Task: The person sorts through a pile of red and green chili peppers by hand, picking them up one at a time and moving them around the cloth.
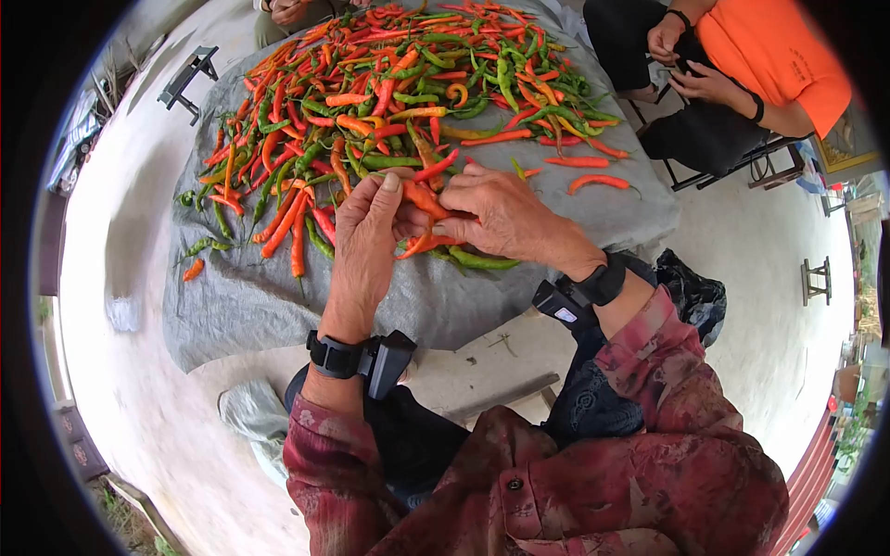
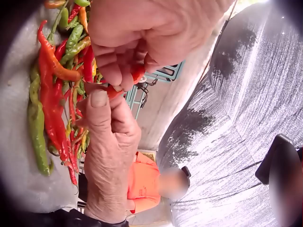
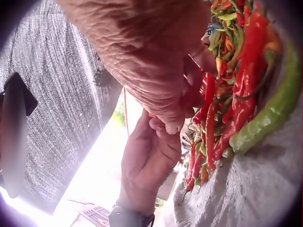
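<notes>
Over the near edge of a chili pile, both hands meet on an orange-red chili pepper (image 1: 425,199). My left hand (image 1: 371,218) pinches one end of it between thumb and fingers. The right hand (image 1: 501,215) grips the other end, thumb and fingertips close to the left ones. In the left wrist view, bits of the red chili (image 2: 138,73) show between the fingers; the rest is covered. Below the hands lie a green chili (image 1: 484,260) and more red and orange ones. In the right wrist view the right hand (image 3: 151,61) mostly hides the chili.
A large heap of red, orange and green chilies (image 1: 389,93) covers the grey cloth (image 1: 250,315). A person in an orange shirt (image 1: 774,60) sits at the right; another person's hand (image 1: 289,11) shows at the far left. Small stools (image 1: 190,82) stand on the floor.
</notes>
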Tool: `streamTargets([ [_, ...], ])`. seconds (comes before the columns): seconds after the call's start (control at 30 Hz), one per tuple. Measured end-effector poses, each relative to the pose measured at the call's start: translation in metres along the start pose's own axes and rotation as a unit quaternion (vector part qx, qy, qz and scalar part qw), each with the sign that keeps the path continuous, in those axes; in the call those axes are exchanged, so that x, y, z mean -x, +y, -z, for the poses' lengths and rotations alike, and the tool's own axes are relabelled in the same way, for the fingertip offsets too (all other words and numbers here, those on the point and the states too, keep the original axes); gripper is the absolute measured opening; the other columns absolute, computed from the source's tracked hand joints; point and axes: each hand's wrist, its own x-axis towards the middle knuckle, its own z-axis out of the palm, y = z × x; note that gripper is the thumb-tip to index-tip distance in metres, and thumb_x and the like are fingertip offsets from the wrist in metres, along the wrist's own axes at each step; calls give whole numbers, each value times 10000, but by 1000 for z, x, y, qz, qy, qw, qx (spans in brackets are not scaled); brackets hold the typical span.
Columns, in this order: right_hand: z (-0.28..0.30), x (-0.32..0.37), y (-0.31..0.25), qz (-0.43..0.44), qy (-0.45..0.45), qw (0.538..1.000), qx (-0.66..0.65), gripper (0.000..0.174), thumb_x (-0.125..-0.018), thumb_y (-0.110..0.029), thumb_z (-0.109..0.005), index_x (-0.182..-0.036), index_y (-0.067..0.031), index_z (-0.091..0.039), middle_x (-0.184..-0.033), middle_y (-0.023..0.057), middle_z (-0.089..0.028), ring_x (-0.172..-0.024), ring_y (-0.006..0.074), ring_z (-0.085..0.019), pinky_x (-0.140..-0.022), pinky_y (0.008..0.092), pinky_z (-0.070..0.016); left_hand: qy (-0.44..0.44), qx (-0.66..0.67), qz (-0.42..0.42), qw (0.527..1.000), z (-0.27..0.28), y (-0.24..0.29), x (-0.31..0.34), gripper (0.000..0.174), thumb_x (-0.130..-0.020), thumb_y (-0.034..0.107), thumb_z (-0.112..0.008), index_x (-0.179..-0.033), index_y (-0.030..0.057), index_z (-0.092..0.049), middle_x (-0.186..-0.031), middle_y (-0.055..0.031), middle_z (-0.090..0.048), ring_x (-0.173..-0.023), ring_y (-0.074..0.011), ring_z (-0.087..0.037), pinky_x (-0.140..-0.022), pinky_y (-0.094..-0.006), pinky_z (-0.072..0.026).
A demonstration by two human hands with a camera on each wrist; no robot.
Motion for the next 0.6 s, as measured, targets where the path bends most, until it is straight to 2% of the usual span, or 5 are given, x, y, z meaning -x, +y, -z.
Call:
streamTargets([
  [0.13,29,-3,20,-245,-62,961,-113,307,-833,-313,-654,-777,-16,-597,-695,73,-576,-641,107,-543,-526,316,-413,40,-49,0,998,-1,4,1,296,-964,251,-507,-1146,26,-566,-904,-34,-624,-712,-84,-566,-659,-225,-479],
  [0.33,42,7,63,-375,320,827,-269,354,-883,-340,-611,-926,11,-619,-731,-9,-562,-628,74,-518,-559,210,-433,-19,-197,-40,979,-1,2,5,274,-945,194,-531,-1131,-4,-564,-871,-17,-606,-704,-66,-542,-648,-211,-459],
  [0.43,40,15,65,-404,191,885,-131,365,-855,-327,-633,-1015,1,-612,-780,59,-621,-716,155,-591,-630,273,-486,-23,-218,-53,974,-2,3,5,236,-932,155,-545,-1088,-20,-573,-822,-5,-585,-679,-59,-527,-623,-202,-443],
  [0.53,30,19,60,-372,-198,891,171,440,-772,-279,-675,-1116,-19,-586,-914,167,-644,-846,339,-623,-754,440,-476,-22,-230,-53,971,-3,-1,4,209,-925,130,-540,-1065,-19,-584,-798,-1,-580,-664,-57,-519,-614,-201,-437],
  [0.6,28,20,62,-368,-158,906,135,440,-768,-270,-676,-1114,-15,-583,-889,164,-648,-837,326,-629,-745,436,-474,-17,-234,-54,971,-3,0,4,197,-922,117,-535,-1055,-17,-589,-786,0,-578,-657,-56,-515,-610,-200,-435],
])
